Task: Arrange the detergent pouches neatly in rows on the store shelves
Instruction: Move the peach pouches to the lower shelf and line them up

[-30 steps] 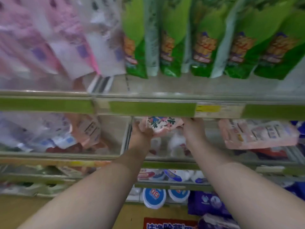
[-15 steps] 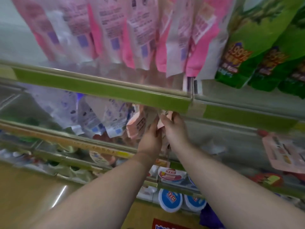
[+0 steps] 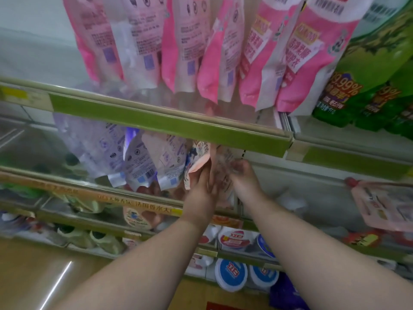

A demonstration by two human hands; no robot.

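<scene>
Both hands reach in under the green shelf edge [image 3: 169,126]. Left hand [image 3: 202,186] and right hand [image 3: 242,177] press a peach-pink pouch [image 3: 220,173] between them, palms on either side, fingers laid flat on it; pouch stands upright on the middle shelf, its top hidden behind the shelf edge. Motion blur on the right fingers, exact finger wrap unclear.

Touching the left hand's outer side: another peach pouch with floral print [image 3: 196,159], tilted. Further out on that side, a row of pale lilac pouches [image 3: 116,153] leaning against each other, bottoms pointing toward the camera. Out past the right hand the shelf floor [image 3: 297,189] is bare up to a flat-lying pink pouch [image 3: 384,204] well apart.

Above the grip: pink pouches [image 3: 201,52] in a row on the upper shelf, green pouches [image 3: 366,81] beside them on the right. Below the forearms: round blue-lidded tubs [image 3: 231,274] and red-lidded tubs [image 3: 234,239] on lower shelves.
</scene>
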